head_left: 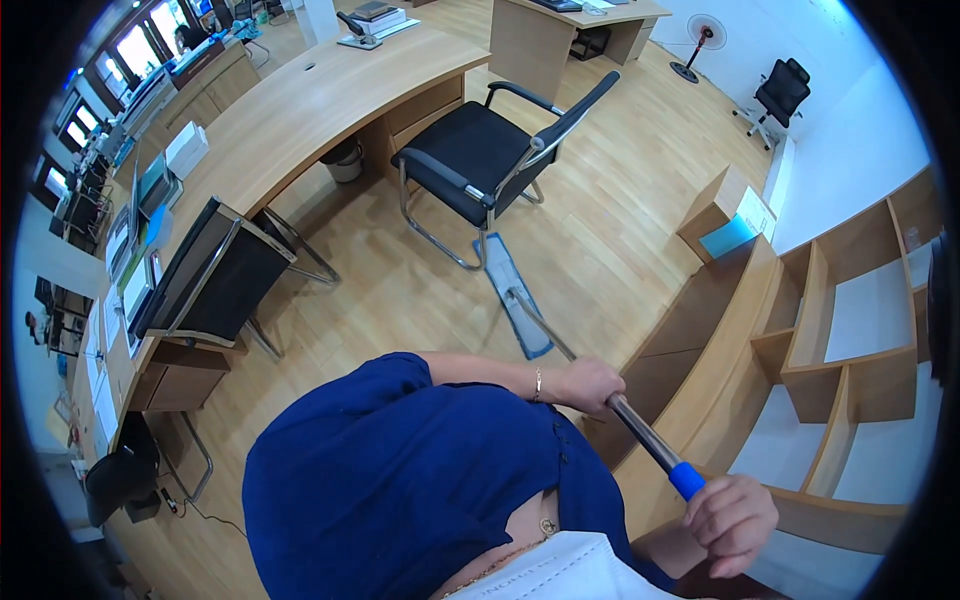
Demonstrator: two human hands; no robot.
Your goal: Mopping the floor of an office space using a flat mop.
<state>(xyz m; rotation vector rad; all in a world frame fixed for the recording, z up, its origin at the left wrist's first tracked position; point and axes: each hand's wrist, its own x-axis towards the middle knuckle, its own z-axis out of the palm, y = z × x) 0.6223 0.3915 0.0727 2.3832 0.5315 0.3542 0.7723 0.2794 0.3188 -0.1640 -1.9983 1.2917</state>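
Observation:
A flat floor mop (513,290) with a blue-edged pad lies on the wooden floor, its pad touching or close beside the leg of a black chair (478,165). Its metal handle (648,436) slants up toward me. My left hand (588,384), with a bracelet at the wrist, is closed round the middle of the handle. Higher up, beyond the blue collar, my right hand (735,520) is wrapped round the handle's top end, which its fingers hide.
A curved desk (270,95) runs along the left, with a second black chair (215,275) and a bin (344,163) by it. At right stand a wooden shelf unit (850,375) and a cardboard box (712,205). A fan (704,38) and an office chair (780,98) are farther back.

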